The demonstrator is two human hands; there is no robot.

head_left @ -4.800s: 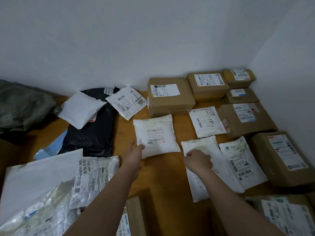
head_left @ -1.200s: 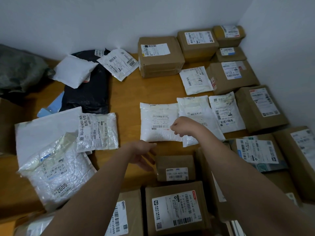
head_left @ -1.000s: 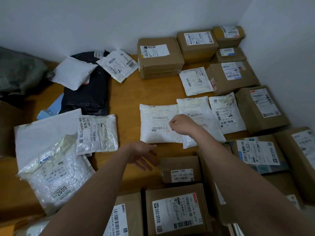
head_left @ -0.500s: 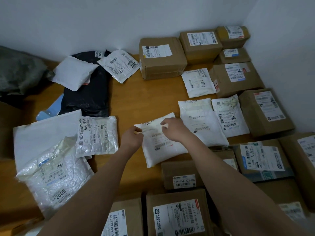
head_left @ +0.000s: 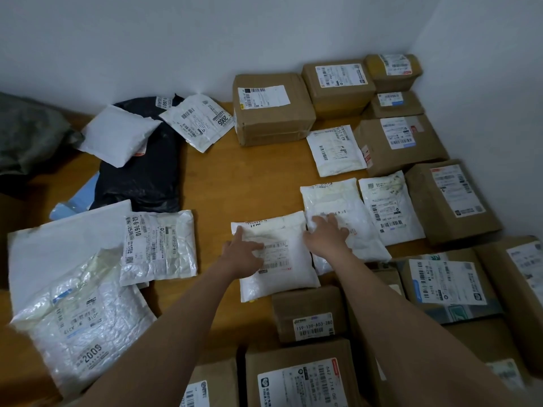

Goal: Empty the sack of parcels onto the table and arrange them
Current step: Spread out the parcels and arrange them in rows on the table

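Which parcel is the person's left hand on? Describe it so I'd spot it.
On the wooden table, among the white mailer bags in the middle, it is the puffy white bag nearest the person. The left hand lies flat on it, and its near edge touches a small brown box.

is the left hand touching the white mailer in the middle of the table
Touching. The head view shows the left hand lying flat on the white mailer, its fingers spread over the label with no gap beneath them.

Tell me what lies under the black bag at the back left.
A light blue packet sticks out from beneath the black bag at its left edge. The bag covers the rest of it, so its full extent stays hidden.
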